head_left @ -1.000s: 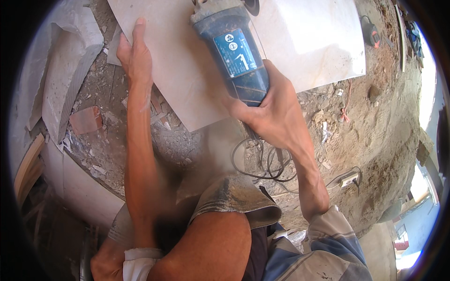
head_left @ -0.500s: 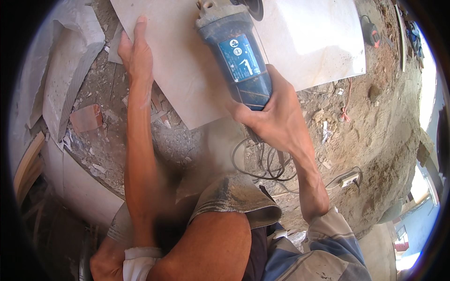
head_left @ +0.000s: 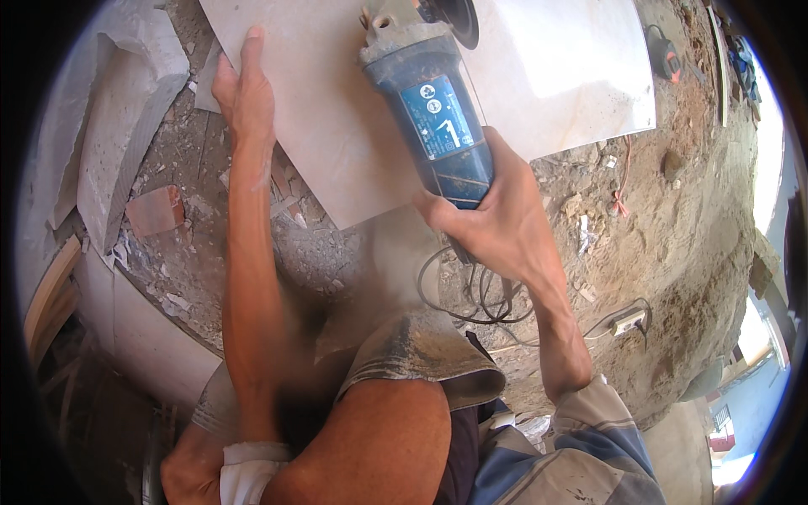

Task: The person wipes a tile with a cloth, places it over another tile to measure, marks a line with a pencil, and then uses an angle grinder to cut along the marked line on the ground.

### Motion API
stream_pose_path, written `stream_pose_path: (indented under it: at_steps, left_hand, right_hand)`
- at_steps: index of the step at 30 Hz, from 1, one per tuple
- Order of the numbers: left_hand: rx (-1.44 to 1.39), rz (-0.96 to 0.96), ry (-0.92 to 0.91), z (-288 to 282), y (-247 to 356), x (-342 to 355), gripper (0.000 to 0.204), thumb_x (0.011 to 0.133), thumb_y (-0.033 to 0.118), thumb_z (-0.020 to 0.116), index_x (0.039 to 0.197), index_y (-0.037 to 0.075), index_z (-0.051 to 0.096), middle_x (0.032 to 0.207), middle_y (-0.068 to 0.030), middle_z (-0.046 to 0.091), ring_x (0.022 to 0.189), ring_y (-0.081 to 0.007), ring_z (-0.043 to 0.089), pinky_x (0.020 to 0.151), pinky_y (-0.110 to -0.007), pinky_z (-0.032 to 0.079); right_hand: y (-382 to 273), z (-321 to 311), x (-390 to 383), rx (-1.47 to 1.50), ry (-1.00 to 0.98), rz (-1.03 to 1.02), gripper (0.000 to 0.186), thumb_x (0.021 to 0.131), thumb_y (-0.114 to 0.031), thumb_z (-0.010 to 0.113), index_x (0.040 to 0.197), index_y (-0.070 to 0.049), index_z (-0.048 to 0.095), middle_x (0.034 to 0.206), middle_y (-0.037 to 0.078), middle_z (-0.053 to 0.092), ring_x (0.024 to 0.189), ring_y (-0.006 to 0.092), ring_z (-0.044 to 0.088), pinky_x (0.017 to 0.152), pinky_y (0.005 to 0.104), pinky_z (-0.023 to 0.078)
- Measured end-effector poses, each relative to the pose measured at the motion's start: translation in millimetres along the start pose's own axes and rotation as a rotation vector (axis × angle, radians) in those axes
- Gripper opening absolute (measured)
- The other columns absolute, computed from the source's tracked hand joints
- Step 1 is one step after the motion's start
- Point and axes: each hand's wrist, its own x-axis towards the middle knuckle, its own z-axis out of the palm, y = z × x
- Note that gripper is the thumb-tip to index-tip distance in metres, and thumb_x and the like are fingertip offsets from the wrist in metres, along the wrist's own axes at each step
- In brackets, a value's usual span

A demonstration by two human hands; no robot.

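Rough, dusty ground strewn with rubble spreads through most of the view. On it lies a large pale tile, its top running past the upper edge, its near corner pointing toward the person; a thin dark line runs down its face just right of the power tool. To the left, near the tile but apart from it, is a long grey ridged piece.

Over the middle of the tile is a blue angle grinder with a dusty metal head, its body slanting down toward the person. The right hand has its grip clamped around the rear of that body, thumb on the left side. The left hand is at the tile's left edge, thumb laid on the face, fingers beyond the edge — whether that grip is closed on the tile I cannot tell.

A dark cord lies looped below the grinder. Smaller still: a reddish block at left; the dark disc, partly cut off by the upper edge — its contact with the tile is unclear; a black-and-red tape measure beyond the tile's right edge; and a pale socket block at lower right.
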Motion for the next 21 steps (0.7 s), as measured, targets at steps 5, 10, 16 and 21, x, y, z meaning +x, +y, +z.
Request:
stream_pose_path:
  at_steps: [5,10,16,21]
  left_hand:
    - [0.012,-0.001,-0.012,1,3,0,0.057,0.105,0.038,0.072,0.141,-0.005,0.064,0.131,-0.0114,0.072,0.119,-0.0184,0.066,0.105,-0.032,0.05]
    - [0.005,-0.015,0.0,0,2,-1,0.057,0.105,0.038,0.072,0.142,-0.005,0.064,0.133,-0.0121,0.072,0.118,-0.0194,0.067,0.104,-0.033,0.05]
    - [0.0,-0.026,-0.011,0,0,0,0.057,0.106,0.039,0.072,0.142,-0.005,0.064,0.133,-0.0127,0.072,0.119,-0.0202,0.068,0.104,-0.033,0.052]
    - [0.008,-0.023,-0.011,-1,0,1,0.057,0.106,0.039,0.072,0.141,-0.005,0.064,0.133,-0.013,0.072,0.118,-0.0205,0.068,0.104,-0.034,0.052]
  right_hand:
    - [-1,-3,-5,-0.002,-0.02,0.048,0.058,0.076,-0.027,0.084,0.116,0.01,0.063,0.088,0.021,0.075,0.074,0.0276,0.076,0.069,0.041,0.063]
    - [3,-2,-8,-0.011,-0.017,0.05,0.059,0.076,-0.027,0.084,0.117,0.01,0.062,0.088,0.021,0.075,0.072,0.028,0.075,0.067,0.0413,0.063]
    - [10,-2,-12,-0.037,0.001,0.013,0.061,0.077,-0.03,0.083,0.116,0.011,0.062,0.086,0.022,0.074,0.07,0.0285,0.075,0.065,0.0416,0.062]
    - [10,-4,-16,-0.035,-0.011,0.036,0.061,0.076,-0.03,0.084,0.116,0.011,0.063,0.085,0.021,0.074,0.071,0.0279,0.074,0.065,0.0422,0.061]
